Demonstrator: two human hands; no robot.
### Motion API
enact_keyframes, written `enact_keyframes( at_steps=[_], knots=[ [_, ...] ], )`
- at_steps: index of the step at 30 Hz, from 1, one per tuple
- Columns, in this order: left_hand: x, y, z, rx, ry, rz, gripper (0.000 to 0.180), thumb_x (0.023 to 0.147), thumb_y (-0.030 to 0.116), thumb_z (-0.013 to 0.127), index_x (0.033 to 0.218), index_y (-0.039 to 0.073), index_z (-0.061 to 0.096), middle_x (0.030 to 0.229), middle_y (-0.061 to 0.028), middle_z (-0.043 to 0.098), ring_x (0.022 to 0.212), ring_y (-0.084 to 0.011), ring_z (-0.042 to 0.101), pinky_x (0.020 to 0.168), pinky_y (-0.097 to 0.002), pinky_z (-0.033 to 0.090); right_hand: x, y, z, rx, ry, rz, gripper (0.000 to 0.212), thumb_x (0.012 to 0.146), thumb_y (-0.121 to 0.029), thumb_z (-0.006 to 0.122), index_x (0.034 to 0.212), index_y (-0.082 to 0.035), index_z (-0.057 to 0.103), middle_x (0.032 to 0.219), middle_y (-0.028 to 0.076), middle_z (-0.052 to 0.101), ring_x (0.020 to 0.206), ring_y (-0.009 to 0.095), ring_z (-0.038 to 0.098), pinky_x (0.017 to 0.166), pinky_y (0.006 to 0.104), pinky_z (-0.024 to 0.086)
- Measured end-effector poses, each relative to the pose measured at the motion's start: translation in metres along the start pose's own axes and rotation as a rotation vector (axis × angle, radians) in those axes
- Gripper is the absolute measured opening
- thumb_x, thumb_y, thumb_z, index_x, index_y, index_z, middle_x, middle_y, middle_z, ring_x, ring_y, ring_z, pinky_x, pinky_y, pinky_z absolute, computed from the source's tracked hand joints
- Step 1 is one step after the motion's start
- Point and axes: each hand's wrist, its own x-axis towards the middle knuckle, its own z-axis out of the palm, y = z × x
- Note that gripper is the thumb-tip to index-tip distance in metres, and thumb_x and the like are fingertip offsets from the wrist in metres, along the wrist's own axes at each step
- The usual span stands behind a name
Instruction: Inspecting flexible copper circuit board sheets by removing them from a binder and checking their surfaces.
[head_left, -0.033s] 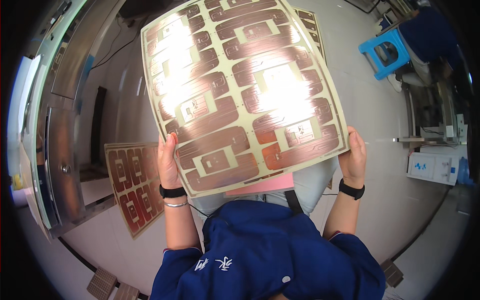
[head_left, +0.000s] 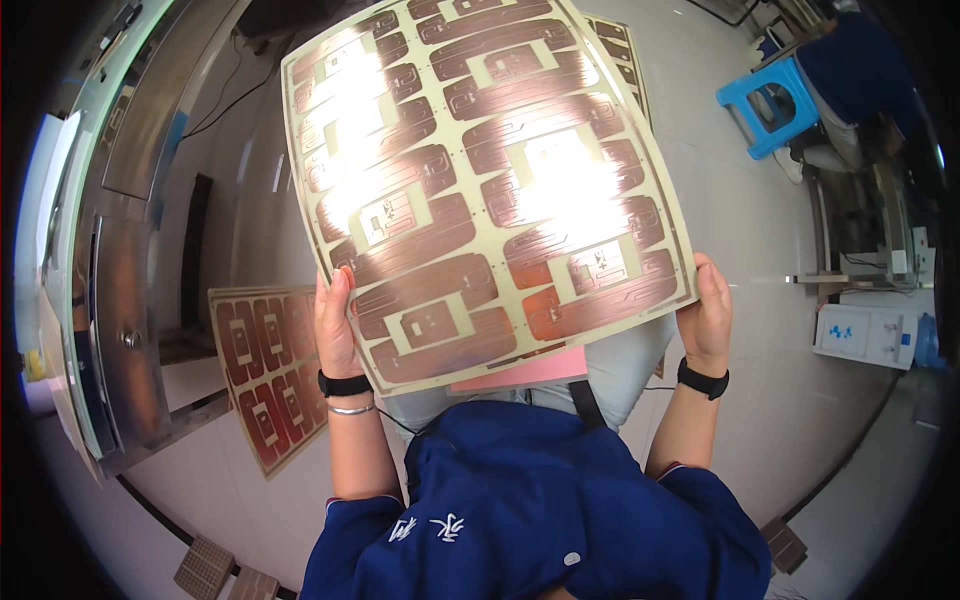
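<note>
A large pale circuit board panel (head_left: 440, 335) with rows of shiny copper patterns is held up, tilted, before me. My left hand (head_left: 338, 325) is closed on its left edge near the lower left corner, thumb on the face. At the lower right corner my right hand (head_left: 708, 312) grips the edge. The fingers behind the panel are hidden on both sides. Strong glare washes out parts of the copper. Below the panel's near edge a pink sheet (head_left: 530, 370) shows over my lap, partly covered.
Another copper-patterned panel (head_left: 265, 375) leans low on the left, and part of one more (head_left: 640, 75) shows behind the held panel. A metal cabinet (head_left: 130, 270) stands at left. Far right are a blue stool (head_left: 738, 95), a seated person (head_left: 860, 75) and a white box (head_left: 865, 338).
</note>
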Motion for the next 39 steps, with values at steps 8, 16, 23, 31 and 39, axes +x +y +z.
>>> enact_keyframes(
  at_steps=[8, 16, 23, 31, 39],
  knots=[
    [0.003, 0.001, -0.019, 0.125, 0.021, -0.002, 0.033, 0.092, 0.014, 0.05, 0.124, 0.006, 0.044, 0.096, 0.0036, 0.057, 0.077, -0.0009, 0.052, 0.065, -0.0157, 0.045, -0.004, 0.004, -0.017, -0.067, -0.096, 0.05, 0.033, 0.093, -0.031, 0.049, 0.094, 0.001, 0.058, 0.085, 0.003, 0.061, 0.078, 0.009, 0.054, 0.072, 0.0238, 0.042],
    [0.001, 0.005, -0.025, 0.223, -0.027, 0.024, 0.038, 0.089, 0.018, 0.055, 0.123, 0.005, 0.044, 0.088, 0.0063, 0.055, 0.067, 0.001, 0.046, 0.055, -0.0121, 0.038, -0.006, -0.003, -0.022, -0.335, -0.244, 0.099, 0.037, 0.089, -0.034, 0.056, 0.079, 0.001, 0.06, 0.074, -0.002, 0.058, 0.069, 0.006, 0.048, 0.064, 0.0216, 0.039],
    [0.002, 0.004, -0.029, 0.186, -0.056, -0.005, 0.037, 0.089, 0.018, 0.056, 0.122, 0.006, 0.045, 0.088, 0.006, 0.055, 0.068, 0.0005, 0.046, 0.058, -0.0125, 0.039, -0.005, -0.012, -0.021, -0.382, -0.305, 0.04, 0.039, 0.088, -0.035, 0.057, 0.079, 0.003, 0.062, 0.074, -0.001, 0.058, 0.069, 0.007, 0.047, 0.062, 0.0226, 0.038],
    [0.003, 0.008, -0.013, 0.172, -0.15, -0.058, 0.045, 0.088, 0.017, 0.057, 0.127, 0.002, 0.041, 0.1, 0.001, 0.057, 0.088, -0.005, 0.054, 0.079, -0.0196, 0.044, 0.001, 0.008, -0.028, -0.118, -0.177, 0.035, 0.036, 0.09, -0.03, 0.056, 0.093, 0.006, 0.062, 0.091, 0.007, 0.063, 0.083, 0.011, 0.055, 0.076, 0.0257, 0.043],
    [0.007, 0.007, -0.013, 0.236, -0.256, -0.095, 0.051, 0.09, 0.023, 0.054, 0.131, -0.001, 0.036, 0.114, -0.0063, 0.054, 0.102, -0.0119, 0.053, 0.088, -0.025, 0.043, 0.01, 0.007, 0.003, 0.124, -0.12, 0.014, 0.048, 0.09, -0.021, 0.053, 0.127, 0.007, 0.04, 0.118, 0.01, 0.054, 0.105, 0.014, 0.052, 0.09, 0.0268, 0.04]
  ],
)
